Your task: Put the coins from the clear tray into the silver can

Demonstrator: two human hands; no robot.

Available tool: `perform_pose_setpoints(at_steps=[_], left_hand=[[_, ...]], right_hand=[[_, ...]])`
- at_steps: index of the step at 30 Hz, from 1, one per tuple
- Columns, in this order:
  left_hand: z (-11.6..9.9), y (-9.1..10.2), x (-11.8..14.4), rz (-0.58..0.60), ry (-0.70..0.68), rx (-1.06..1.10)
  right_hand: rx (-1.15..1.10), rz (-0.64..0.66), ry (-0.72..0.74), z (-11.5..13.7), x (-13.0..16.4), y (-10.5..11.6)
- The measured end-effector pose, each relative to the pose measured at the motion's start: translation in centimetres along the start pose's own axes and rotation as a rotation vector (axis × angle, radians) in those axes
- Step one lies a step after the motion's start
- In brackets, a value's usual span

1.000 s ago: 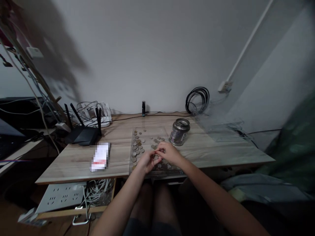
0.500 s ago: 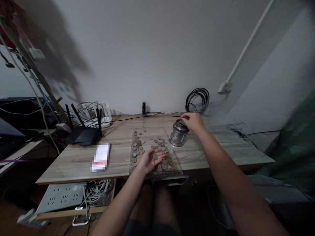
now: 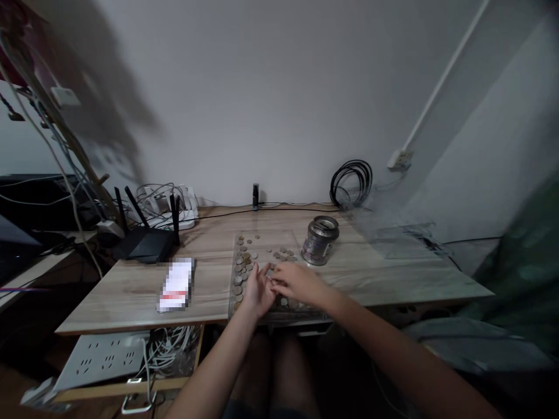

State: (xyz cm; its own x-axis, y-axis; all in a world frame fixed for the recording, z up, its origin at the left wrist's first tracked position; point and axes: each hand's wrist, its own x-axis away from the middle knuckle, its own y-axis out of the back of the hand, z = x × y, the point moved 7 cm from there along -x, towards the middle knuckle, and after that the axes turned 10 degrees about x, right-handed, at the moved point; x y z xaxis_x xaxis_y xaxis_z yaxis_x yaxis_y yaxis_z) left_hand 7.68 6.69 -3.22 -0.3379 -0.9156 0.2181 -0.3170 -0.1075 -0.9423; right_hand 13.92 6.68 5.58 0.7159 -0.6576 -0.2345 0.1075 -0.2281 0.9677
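Note:
My left hand (image 3: 261, 291) is palm up over the front of a clear shallow tray (image 3: 288, 235), its thumb and fingers apart. Across its fingers reaches my right hand (image 3: 299, 283), fingertips pinched together at the left palm. Whatever lies between those fingertips is too small to make out. Loose coins (image 3: 239, 269) are spread along the tray's left side, and more coins (image 3: 283, 254) lie just beyond my hands. Part of the coin pile is hidden under the hands. Behind them to the right stands an upright grey metal tin (image 3: 320, 241) with a slot in its lid.
At the left are a phone (image 3: 176, 285) with a blurred screen and a black router (image 3: 146, 243) with antennas. A small dark bottle (image 3: 255, 196) stands by the wall, near a coiled black cable (image 3: 351, 181). Below the desk (image 3: 209, 297), an open drawer holds a power strip (image 3: 98, 361).
My right hand has come away from the tin's lid, down and left to my left hand. The coin seen on my left fingers earlier is now covered from view.

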Motion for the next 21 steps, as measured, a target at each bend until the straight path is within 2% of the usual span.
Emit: perform_pose_setpoints(at_steps=[2,4,5,7,8,10,11,14,16,18,21], left_hand=[[0.0,-0.4,0.2,0.018,-0.003,0.000],[0.2,-0.8,0.4,0.059,0.020,0.001],[0.3,-1.0,0.5,0.086,0.035,0.003],[0.5,-1.3,0.6,0.124,0.049,-0.011],[0.5,-1.2,0.6,0.126,0.042,-0.037],[0.3,-0.8,0.6,0.085,-0.003,-0.136],[0.2,-0.5,0.5,0.054,-0.031,-0.202],[0.1,0.0,0.3,-0.004,-0.103,-0.401],[-0.1,0.0,0.1,-0.009,-0.175,-0.553],[-0.6,-0.3,0.1,-0.022,-0.281,-0.834],[-1.1,-1.4,0.4,-0.060,-0.388,-1.544]], right_hand=[[-0.003,0.010,0.041,2.2,0.7,-1.5],[0.005,-0.021,0.024,2.0,0.9,-1.7],[0.006,-0.043,0.006,1.0,0.8,-1.2],[0.015,-0.147,-0.131,-2.8,0.4,0.8],[0.033,-0.222,-0.258,-5.6,0.4,2.2],[0.097,-0.373,-0.604,-11.8,1.1,4.9],[0.140,-0.379,-0.767,-14.6,1.5,5.6],[0.175,-0.205,-0.925,-19.9,1.5,5.4],[0.183,-0.110,-0.932,-21.1,1.3,4.8],[0.204,-0.100,-0.912,-20.5,1.1,4.7],[0.214,-0.201,-0.790,-17.0,0.9,4.8]])
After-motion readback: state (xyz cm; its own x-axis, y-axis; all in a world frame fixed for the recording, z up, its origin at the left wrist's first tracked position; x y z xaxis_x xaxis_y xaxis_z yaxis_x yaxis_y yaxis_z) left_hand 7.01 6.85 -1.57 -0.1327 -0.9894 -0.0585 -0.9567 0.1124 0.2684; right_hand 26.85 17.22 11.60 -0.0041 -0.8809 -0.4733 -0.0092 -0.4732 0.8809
